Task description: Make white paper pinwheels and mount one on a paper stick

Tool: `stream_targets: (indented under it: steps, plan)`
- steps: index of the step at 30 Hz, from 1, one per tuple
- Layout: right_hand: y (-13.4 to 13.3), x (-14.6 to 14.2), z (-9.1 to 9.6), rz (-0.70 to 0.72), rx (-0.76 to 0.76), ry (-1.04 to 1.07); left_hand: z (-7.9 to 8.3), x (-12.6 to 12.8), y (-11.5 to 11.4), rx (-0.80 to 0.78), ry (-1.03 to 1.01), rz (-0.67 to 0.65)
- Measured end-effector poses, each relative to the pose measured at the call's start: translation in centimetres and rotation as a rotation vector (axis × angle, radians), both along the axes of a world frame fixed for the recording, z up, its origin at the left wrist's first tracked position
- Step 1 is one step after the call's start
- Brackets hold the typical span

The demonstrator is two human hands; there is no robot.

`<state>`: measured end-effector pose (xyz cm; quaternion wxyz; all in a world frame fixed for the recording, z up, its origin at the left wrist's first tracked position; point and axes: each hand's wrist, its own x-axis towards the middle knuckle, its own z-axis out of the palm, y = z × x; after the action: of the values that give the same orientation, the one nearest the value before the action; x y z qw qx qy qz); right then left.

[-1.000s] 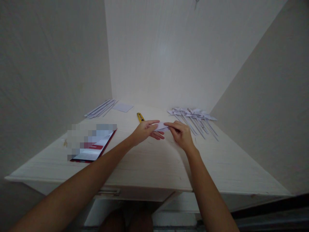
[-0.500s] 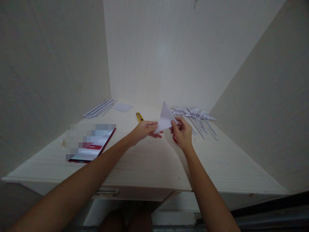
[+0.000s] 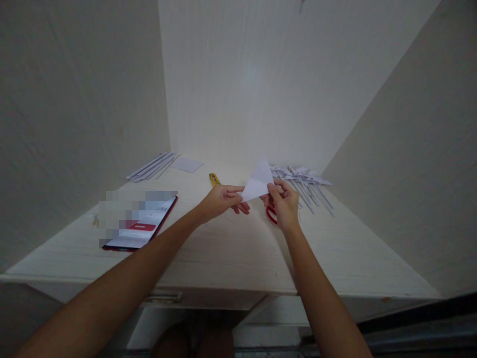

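Note:
A white sheet of paper folded into a triangle (image 3: pixel 260 182) is held up over the middle of the desk, its peak pointing away from me. My left hand (image 3: pixel 224 199) pinches its left corner between thumb and fingers. At the right corner, the thumb and fingers of my right hand (image 3: pixel 283 200) grip it too. Red-handled scissors (image 3: pixel 272 215) lie on the desk just under my right hand, partly hidden by it. Beyond my left hand lies a yellow box cutter (image 3: pixel 213 179), its near end covered by the hand.
Several paper pinwheels on sticks (image 3: pixel 303 179) are heaped at the back right. Rolled paper sticks (image 3: pixel 152 167) and a square of paper (image 3: pixel 187 164) lie at the back left. A tablet (image 3: pixel 143 228) rests at left on the white desk (image 3: pixel 223 258). Walls close in three sides.
The paper triangle has turned slightly, its peak shifting to the right. More of the red scissors handle shows below my right hand. Both hands keep their hold.

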<state>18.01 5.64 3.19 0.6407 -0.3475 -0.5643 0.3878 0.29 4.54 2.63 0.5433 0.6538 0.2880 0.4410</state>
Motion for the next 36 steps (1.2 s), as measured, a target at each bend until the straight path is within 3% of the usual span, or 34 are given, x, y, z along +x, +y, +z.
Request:
stream_targets:
  steps: [7, 9, 11, 13, 15, 18, 21, 26, 29, 32, 36]
  plan:
    - [-0.3, -0.4, 0.1, 0.048, -0.014, -0.07, -0.2, 0.0, 0.4, 0.038, 0.155, 0.089]
    - [-0.1, -0.2, 0.1, -0.03, 0.025, -0.121, -0.2, 0.0, 0.4, -0.004, 0.148, 0.099]
    - [0.3, 0.4, 0.1, -0.225, 0.064, -0.243, -0.1, 0.0, 0.5, -0.02, 0.07, 0.181]
    - [0.7, 1.3, -0.3, -0.468, 0.064, -0.517, 0.0, 0.0, 0.5, -0.006, -0.035, 0.304]
    - [1.0, 2.4, -0.9, -0.606, 0.002, -0.944, 0.2, 0.0, 0.6, 0.001, -0.12, 0.411]
    - [1.2, 3.6, -1.9, -0.547, -0.282, -1.422, 0.3, 0.0, 0.7, 0.008, -0.188, 0.492]
    - [1.4, 4.2, -2.5, -0.442, -0.397, -1.591, 0.4, -0.1, 0.6, 0.019, -0.212, 0.53]
    - [1.5, 4.1, -2.5, -0.442, -0.4, -1.585, 0.6, -0.1, 0.5, 0.045, -0.263, 0.588]
    - [1.7, 3.6, -2.4, -0.444, -0.329, -1.461, 0.8, 0.0, 0.4, 0.065, -0.284, 0.597]
    - [1.8, 2.6, -2.0, -0.379, -0.269, -1.126, 0.7, 0.0, 0.4, 0.108, -0.319, 0.603]
    - [0.8, 1.3, -1.2, -0.035, -0.163, -0.562, 0.5, 0.0, 0.5, 0.132, -0.343, 0.625]
